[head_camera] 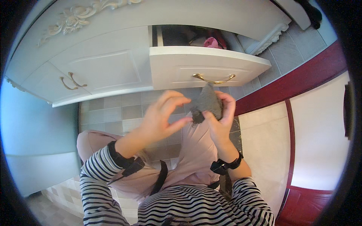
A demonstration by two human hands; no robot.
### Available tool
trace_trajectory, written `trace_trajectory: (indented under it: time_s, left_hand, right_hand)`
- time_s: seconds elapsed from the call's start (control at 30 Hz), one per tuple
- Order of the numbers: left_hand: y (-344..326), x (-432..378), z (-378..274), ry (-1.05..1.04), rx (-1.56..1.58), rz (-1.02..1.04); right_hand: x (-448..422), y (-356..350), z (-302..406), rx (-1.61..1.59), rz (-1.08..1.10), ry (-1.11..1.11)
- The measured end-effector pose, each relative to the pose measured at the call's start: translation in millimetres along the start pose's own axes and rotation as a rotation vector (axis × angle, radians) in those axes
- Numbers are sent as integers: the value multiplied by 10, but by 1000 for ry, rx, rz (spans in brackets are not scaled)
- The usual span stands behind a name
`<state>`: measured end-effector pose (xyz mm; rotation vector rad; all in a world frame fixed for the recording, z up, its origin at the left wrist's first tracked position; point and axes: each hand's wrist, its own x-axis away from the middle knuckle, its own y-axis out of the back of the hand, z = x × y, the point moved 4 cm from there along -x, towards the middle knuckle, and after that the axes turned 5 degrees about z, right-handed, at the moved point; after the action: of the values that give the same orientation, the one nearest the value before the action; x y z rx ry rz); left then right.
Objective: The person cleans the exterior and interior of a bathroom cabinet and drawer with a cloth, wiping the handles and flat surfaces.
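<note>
My right hand (pixel 222 124) grips a grey fuzzy piece of fabric (pixel 208 100), its thumb pressed on the near end and its fingers behind the right side. The fabric looks folded or bunched, narrow at the far tip and darker at the near left corner; a sock is possible, but I cannot tell. To its left, my left hand (pixel 161 117) is slightly blurred, with thumb and fingers apart and nothing between them. Just beyond the fabric is a pulled-out white drawer (pixel 167 67) with a brass handle (pixel 214 81). Inside lies a pink cloth item (pixel 211 42) among dark, indistinct things.
The white cabinet (pixel 110 65) has closed doors with brass handles (pixel 68 83) on the left. My bent legs in pink trousers (pixel 198 149) are over the tiled floor (pixel 131 110). A dark red door frame (pixel 294 76) runs along the right. A pale smooth panel (pixel 39 135) stands at left.
</note>
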<state>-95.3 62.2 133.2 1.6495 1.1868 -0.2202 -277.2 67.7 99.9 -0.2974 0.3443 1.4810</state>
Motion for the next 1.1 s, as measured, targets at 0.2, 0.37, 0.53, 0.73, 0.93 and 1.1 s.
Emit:
trace_trajectory:
  time_s: [0.2,0.37,0.53,0.73,0.93,1.1]
  left_hand:
    - [-186,119,134,383,482,2]
    - [-309,319,398,688,684,-40]
    - [-370,298,405,720,814,56]
    - [-453,311,552,803,1040,59]
    - [-445,251,530,845,915,307]
    - [-410,152,342,484,427,320]
  right_hand:
    - [106,-96,-176,-70,260,-116]
    - [127,-133,6,192,301,59]
    - [201,-28,-275,420,275,68]
    - [296,39,-652,262,270,-227]
    - [232,209,-595,-452,95,-126]
    - [233,261,-588,-659,-189,-280]
